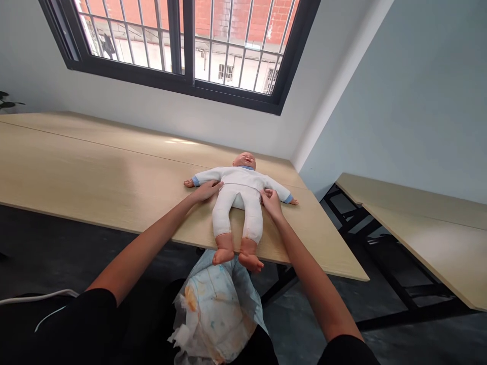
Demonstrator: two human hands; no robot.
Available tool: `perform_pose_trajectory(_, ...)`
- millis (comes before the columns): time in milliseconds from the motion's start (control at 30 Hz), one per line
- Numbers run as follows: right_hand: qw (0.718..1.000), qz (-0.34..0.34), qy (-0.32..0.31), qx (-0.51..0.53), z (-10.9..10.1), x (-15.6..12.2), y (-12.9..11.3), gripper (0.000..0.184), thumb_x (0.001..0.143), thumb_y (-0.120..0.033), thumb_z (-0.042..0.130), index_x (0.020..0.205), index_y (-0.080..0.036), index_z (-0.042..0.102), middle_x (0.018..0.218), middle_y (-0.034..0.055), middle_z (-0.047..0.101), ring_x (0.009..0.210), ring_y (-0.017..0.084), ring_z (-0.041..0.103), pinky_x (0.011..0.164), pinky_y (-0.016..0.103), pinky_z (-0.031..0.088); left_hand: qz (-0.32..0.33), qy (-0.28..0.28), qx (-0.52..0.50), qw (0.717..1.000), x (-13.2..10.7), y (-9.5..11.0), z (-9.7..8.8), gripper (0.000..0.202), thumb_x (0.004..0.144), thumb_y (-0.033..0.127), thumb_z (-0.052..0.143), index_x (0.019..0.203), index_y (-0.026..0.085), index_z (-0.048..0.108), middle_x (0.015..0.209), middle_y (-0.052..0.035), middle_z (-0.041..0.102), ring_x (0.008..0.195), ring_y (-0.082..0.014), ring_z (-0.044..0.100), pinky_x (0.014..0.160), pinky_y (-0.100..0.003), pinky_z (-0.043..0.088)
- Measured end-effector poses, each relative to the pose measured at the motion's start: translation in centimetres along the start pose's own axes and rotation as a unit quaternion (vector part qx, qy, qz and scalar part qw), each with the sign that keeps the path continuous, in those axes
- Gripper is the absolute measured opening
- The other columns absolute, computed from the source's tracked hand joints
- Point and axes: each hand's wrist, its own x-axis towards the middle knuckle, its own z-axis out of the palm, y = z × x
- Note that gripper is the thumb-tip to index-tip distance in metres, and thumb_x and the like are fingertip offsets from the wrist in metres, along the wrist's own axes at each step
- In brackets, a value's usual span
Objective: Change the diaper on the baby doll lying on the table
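Observation:
A baby doll (239,177) in a white top with blue cuffs and white trousers (253,215) lies face up on the table. Its arms are spread, and its bare feet stick out past the near edge. My left hand (207,191) is at the doll's waist on the left, its fingertips closed on the clothing where top and trousers meet. On the opposite side of the waist, my right hand (271,202) pinches the clothing, fingers bent. On my lap, below the feet, lies a crumpled, stained diaper (216,309) with light blue sheeting and torn white bits.
The long wooden table (95,167) runs along the wall beneath a barred window (182,50). To the right, past a gap, stands another wooden table (426,218) on black metal legs. A white cable (41,296) lies at the lower left.

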Motion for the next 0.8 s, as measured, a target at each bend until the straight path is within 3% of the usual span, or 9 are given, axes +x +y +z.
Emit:
perform_pose_trajectory(100,0.999,-0.047,-0.006,-0.019,-1.3,-3.7,-1.7,0.034,0.082,-0.041,0.065,0.105,-0.016,0.059,0.109,0.0127,0.063,0.089,0.023,0.062,0.089,0.040,0.051,0.035,0.045,-0.002,0.998,-3.6,1.6,0.2,0.047,0.085,0.052,0.051,0.115,0.016,0.059,0.121,-0.0140,0.066,0.115,-0.0297,0.059,0.101,-0.041,0.044)
perform_pose_trajectory(200,0.988,-0.126,-0.080,-0.038,-2.9,-8.5,-3.6,0.029,0.089,-0.046,0.057,0.100,-0.020,0.065,0.106,0.0104,0.064,0.098,0.026,0.060,0.093,0.044,0.048,0.128,0.078,0.006,0.989,-8.9,3.6,1.1,0.033,0.089,0.046,0.051,0.109,0.022,0.061,0.121,-0.0088,0.064,0.119,-0.0253,0.056,0.107,-0.041,0.040)
perform_pose_trajectory(300,0.972,-0.178,-0.125,-0.090,-4.3,-12.8,-4.8,0.022,0.087,-0.043,0.064,0.102,-0.028,0.070,0.113,0.0083,0.059,0.118,0.028,0.052,0.107,0.048,0.038,0.224,0.050,0.080,0.970,-13.6,5.4,2.4,0.019,0.090,0.040,0.056,0.099,0.029,0.069,0.124,-0.0058,0.061,0.131,-0.0262,0.044,0.111,-0.044,0.036)
perform_pose_trajectory(367,0.973,-0.155,-0.145,-0.093,-4.6,-14.8,-5.1,0.038,0.080,-0.042,0.074,0.115,-0.031,0.066,0.124,0.0077,0.054,0.128,0.030,0.044,0.111,0.049,0.036,0.238,0.015,0.129,0.963,-15.1,6.1,3.2,0.016,0.089,0.037,0.060,0.099,0.031,0.071,0.131,-0.0036,0.059,0.139,-0.0281,0.033,0.115,-0.049,0.029)
perform_pose_trajectory(433,0.981,-0.093,-0.161,-0.056,-4.5,-16.0,-4.8,0.064,0.072,-0.042,0.081,0.130,-0.032,0.055,0.136,0.0078,0.046,0.130,0.030,0.043,0.109,0.049,0.040,0.231,-0.027,0.158,0.960,-15.4,6.3,4.0,0.016,0.089,0.035,0.061,0.100,0.031,0.071,0.128,-0.0023,0.062,0.140,-0.0285,0.032,0.118,-0.054,0.020)
perform_pose_trajectory(500,0.983,-0.015,-0.182,0.011,-4.3,-16.6,-4.1,0.081,0.069,-0.042,0.083,0.139,-0.031,0.043,0.141,0.0093,0.042,0.124,0.029,0.050,0.103,0.048,0.046,0.217,-0.068,0.165,0.960,-14.9,6.2,4.8,0.016,0.091,0.032,0.059,0.100,0.030,0.071,0.118,-0.0011,0.068,0.134,-0.0267,0.041,0.119,-0.056,0.014)
perform_pose_trajectory(600,0.970,0.065,-0.204,0.111,-4.1,-17.0,-2.9,0.087,0.069,-0.041,0.083,0.141,-0.028,0.035,0.135,0.0116,0.050,0.116,0.027,0.057,0.101,0.046,0.049,0.208,-0.086,0.159,0.961,-14.1,5.9,5.7,0.016,0.092,0.028,0.056,0.095,0.028,0.071,0.105,0.0007,0.072,0.120,-0.0226,0.055,0.119,-0.054,0.013)
perform_pose_trajectory(800,0.961,0.091,-0.202,0.164,-4.3,-17.2,-2.3,0.084,0.068,-0.035,0.085,0.137,-0.027,0.038,0.126,0.0107,0.059,0.114,0.026,0.060,0.101,0.044,0.049,0.206,-0.071,0.176,0.960,-14.1,6.7,6.1,0.021,0.093,0.027,0.051,0.084,0.026,0.070,0.095,0.0015,0.073,0.103,-0.0196,0.062,0.118,-0.051,0.016)
